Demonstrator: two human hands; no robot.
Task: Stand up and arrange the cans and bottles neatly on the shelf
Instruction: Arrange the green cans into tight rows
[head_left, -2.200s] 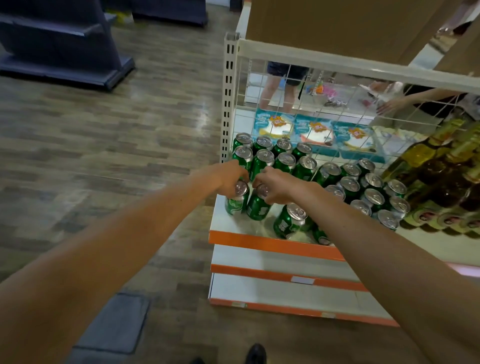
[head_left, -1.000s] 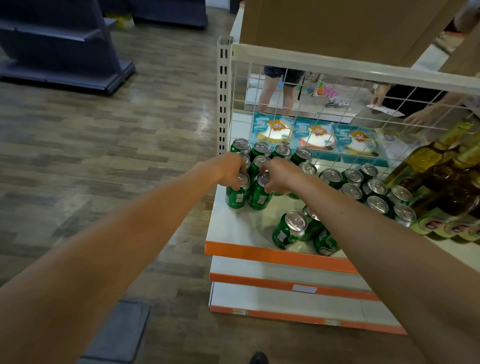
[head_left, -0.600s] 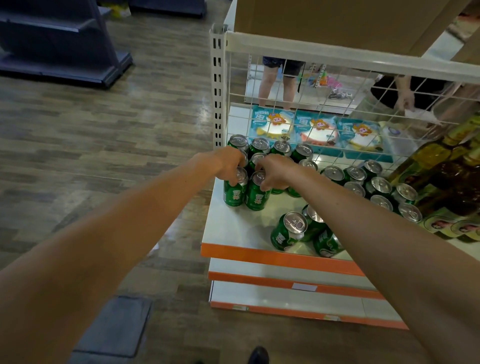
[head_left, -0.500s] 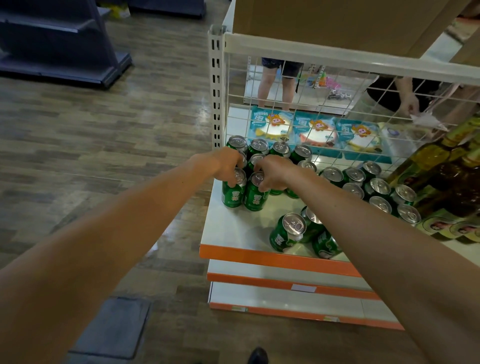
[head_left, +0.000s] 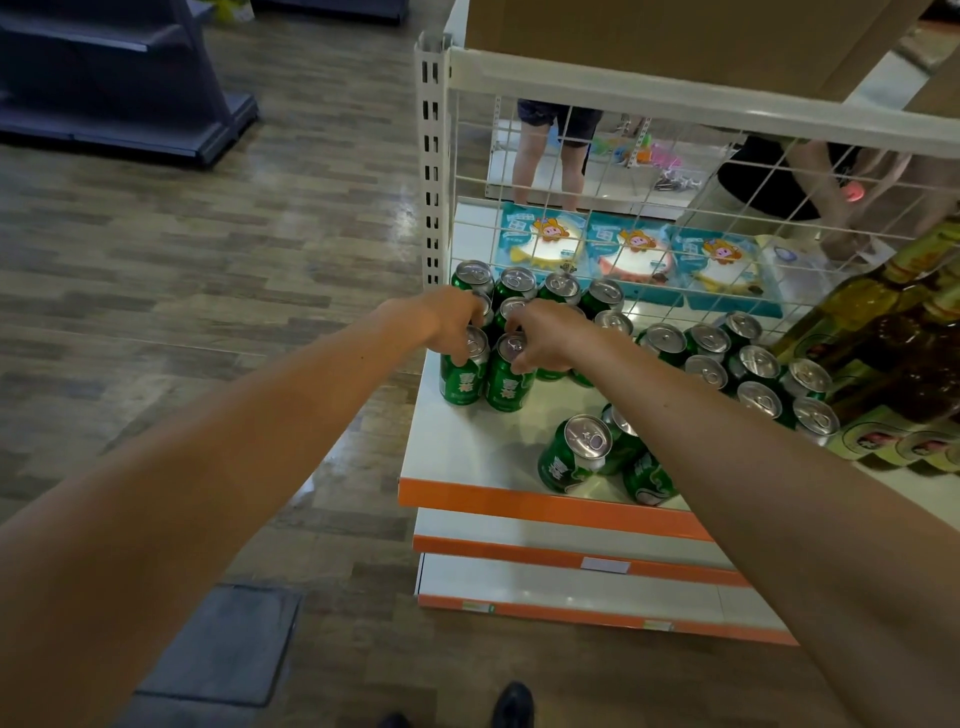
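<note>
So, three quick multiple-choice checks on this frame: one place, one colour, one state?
1. Where do the loose cans sit?
A. on the floor
B. near the front edge of the shelf
C. on the cardboard box

2. What colour is the shelf's front strip?
A. blue
B. black
C. orange

3. What is the left hand doing?
A. gripping the top of an upright can
B. hanging idle
C. lying flat on the shelf

Key:
1 B, the cluster sits on the white deck just behind the front edge.
2 C, the strip along the deck's front is orange.
3 A, its fingers curl over the can's rim.
</note>
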